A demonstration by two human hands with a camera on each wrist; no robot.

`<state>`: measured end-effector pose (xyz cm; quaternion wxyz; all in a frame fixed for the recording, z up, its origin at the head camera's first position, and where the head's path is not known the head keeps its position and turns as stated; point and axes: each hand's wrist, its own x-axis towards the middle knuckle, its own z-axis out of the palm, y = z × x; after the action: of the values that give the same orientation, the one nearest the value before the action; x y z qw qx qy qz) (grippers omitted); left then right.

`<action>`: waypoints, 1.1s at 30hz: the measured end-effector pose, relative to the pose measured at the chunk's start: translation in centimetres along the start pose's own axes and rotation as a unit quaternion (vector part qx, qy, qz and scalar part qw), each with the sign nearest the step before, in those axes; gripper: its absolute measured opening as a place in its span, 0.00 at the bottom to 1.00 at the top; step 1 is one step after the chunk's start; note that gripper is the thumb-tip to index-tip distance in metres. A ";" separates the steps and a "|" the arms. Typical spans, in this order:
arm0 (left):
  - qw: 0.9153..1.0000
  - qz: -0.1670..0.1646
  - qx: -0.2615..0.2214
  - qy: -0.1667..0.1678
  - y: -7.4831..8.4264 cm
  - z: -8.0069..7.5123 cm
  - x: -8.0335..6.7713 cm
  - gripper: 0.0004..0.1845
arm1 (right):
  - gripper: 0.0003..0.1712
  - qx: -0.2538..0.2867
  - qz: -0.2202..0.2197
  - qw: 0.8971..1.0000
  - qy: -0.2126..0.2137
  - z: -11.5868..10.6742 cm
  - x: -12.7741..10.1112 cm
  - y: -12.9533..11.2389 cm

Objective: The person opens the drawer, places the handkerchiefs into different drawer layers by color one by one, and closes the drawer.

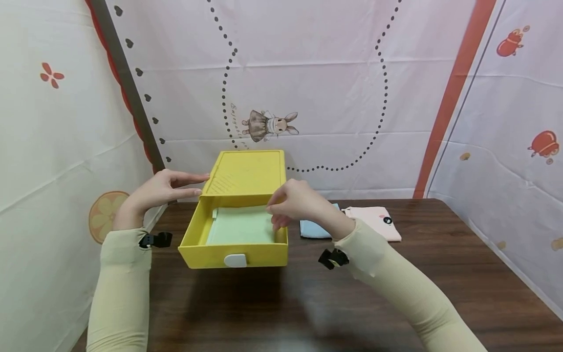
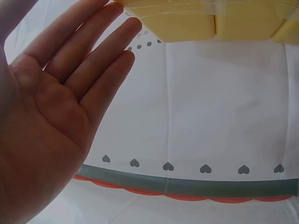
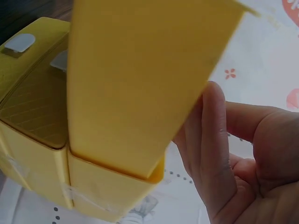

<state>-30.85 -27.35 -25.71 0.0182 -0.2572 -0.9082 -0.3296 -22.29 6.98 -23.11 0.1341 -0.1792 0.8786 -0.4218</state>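
A yellow plastic drawer [image 1: 239, 256] with a white pull tab is drawn out of a yellow drawer unit [image 1: 250, 171]. Inside it lies a pale green folded cloth [image 1: 242, 225], spread nearly flat. My left hand [image 1: 164, 188] touches the unit's left side with fingertips, its fingers fairly straight. My right hand [image 1: 296, 203] reaches over the drawer's right wall, bent fingertips at the cloth's right end; whether they pinch it is unclear. In the right wrist view, the right hand's fingers [image 3: 212, 135] lie along the drawer's edge, partly hidden by it.
To the right of the drawer, a light blue folded cloth [image 1: 314, 230] and a pink folded cloth [image 1: 374, 222] lie on the dark wooden table [image 1: 352, 313]. Printed white fabric [image 1: 334, 98] hangs behind the table and along its sides.
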 end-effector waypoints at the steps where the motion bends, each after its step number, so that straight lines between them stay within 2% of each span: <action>1: 1.000 0.002 0.002 0.001 0.0 0.0 0.0 0.23 | 0.13 0.005 -0.004 1.000 0.001 -0.1 -0.2 0.0; 9: 1.000 0.000 0.000 0.004 0.1 -0.2 0.0 0.23 | 0.13 0.013 -0.042 0.999 0.015 -0.7 -1.6 0.0; 21: 1.000 -0.004 -0.005 0.003 0.0 -0.1 0.0 0.23 | 0.14 0.047 -0.083 0.995 0.031 -0.3 -3.9 0.7; 29: 1.000 -0.004 -0.005 0.002 -0.1 0.1 0.0 0.23 | 0.09 0.075 -0.096 0.992 0.041 0.5 -5.1 1.4; 33: 1.000 0.000 -0.006 0.002 -0.2 0.2 0.0 0.23 | 0.10 0.084 -0.100 0.990 0.043 0.8 -5.6 1.5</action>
<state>-30.93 -27.39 -25.95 0.0188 -0.2561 -0.9064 -0.3354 -17.22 9.75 -24.34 0.0682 -0.2363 0.8224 -0.5129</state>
